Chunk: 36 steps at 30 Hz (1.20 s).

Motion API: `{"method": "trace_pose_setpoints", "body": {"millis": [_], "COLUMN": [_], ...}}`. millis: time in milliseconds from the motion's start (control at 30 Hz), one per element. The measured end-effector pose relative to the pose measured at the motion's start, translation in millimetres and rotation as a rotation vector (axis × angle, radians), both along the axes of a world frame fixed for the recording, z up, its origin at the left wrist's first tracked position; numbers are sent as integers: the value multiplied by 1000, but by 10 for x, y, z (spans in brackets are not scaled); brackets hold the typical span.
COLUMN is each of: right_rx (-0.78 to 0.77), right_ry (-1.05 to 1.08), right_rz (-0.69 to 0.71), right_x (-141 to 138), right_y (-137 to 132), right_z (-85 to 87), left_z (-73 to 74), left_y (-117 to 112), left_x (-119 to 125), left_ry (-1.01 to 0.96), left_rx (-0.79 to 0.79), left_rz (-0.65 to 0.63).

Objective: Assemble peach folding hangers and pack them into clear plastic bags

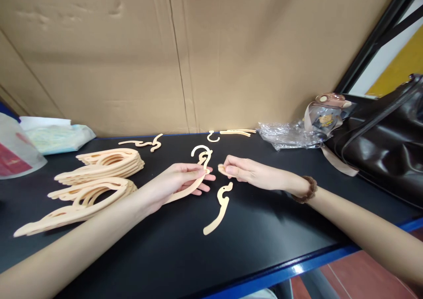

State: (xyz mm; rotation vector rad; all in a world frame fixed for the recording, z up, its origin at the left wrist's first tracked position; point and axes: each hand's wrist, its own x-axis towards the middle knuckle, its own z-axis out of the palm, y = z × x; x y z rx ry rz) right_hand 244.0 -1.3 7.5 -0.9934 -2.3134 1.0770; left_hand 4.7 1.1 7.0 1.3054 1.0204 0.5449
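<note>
The left hand (pixel 180 180) lay low over the black table (pixel 264 237), its fingers closed around a pale hanger (pixel 198 175) just below the hook. The hook stood up past the fingertips, and the arm of the hanger ran back under the palm. The right hand (pixel 246 172), a bead bracelet (pixel 306 189) at its wrist, pinched a small piece (pixel 222 169) of the same pale stuff between thumb and forefinger. This piece sat just beside the hanger's neck, but I could not tell whether the two touched.

A loose curved arm (pixel 220 207) lay flat on the table just in front of both hands. To the left were two stacks (pixel 109 162) of like hangers, and a few odd bits (pixel 145 143) lay near the cardboard wall (pixel 198 47). A dark bag (pixel 386 136) and some crumpled plastic wrap (pixel 287 136) sat at the right.

By my reading, the step in hand was one of fitting — the small piece was being brought up to the neck of the held hanger. Any such move would call for the left hand to keep the hanger steady. The right would have to line up the small piece finely, since the piece was mostly hidden by the fingertips.
</note>
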Motion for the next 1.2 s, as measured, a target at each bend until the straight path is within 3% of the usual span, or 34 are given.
{"method": "trace_pose_setpoints", "body": {"millis": [233,467,600,933,1200], "right_rx": [28,395,511,515,498], "right_ry": [-95,-233,-244,-154,-63], "right_rz": [-43,-39,-24,20,61], "right_x": [3,17,14,45,62], "right_y": [1,85,110,191,236], "right_z": [14,-43,-51,-107,-138], "left_z": [-4,34,53,63,61], "left_y": [-2,-17,-26,-28,-46], "left_x": [17,45,42,15,19], "left_ry": [-19,9,49,37,29], "left_rx": [-19,9,33,-33,2], "left_rz": [28,80,33,-51,-108]}}
